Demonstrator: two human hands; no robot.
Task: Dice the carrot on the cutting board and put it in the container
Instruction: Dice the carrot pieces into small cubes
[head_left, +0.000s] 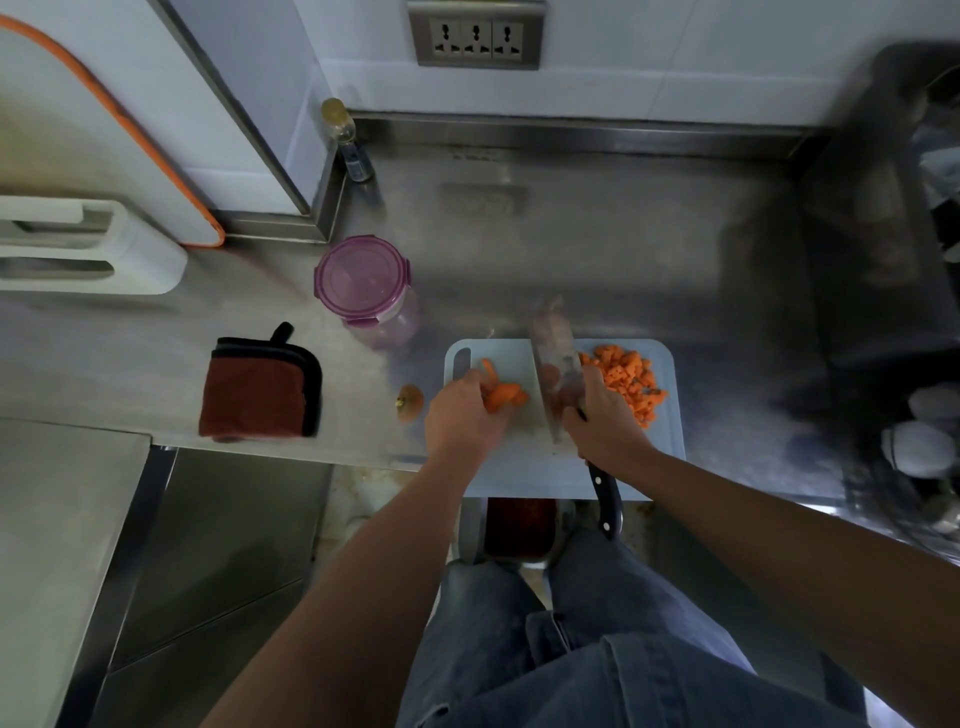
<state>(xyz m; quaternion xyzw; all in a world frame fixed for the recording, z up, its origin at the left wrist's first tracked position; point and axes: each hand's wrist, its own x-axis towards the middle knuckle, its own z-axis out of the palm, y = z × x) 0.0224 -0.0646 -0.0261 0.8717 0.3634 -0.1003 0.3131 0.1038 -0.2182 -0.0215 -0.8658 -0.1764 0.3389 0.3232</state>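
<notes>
Now the left hand (465, 410) is pinning the remaining carrot strips (503, 395) on the cutting board (519, 467), just left of the cleaver (555, 364) gripped by the right hand (605, 415). Diced pieces (628, 384) are piling right of the blade (container (363, 291) lidded, beyond the board's far-left corner).

You are looking at a steel counter (597, 249) where a folded brown cloth (260, 389) is lying left, a small bottle (345, 140) is standing in the far corner, and a triple wall socket (475, 36) is sitting above.
</notes>
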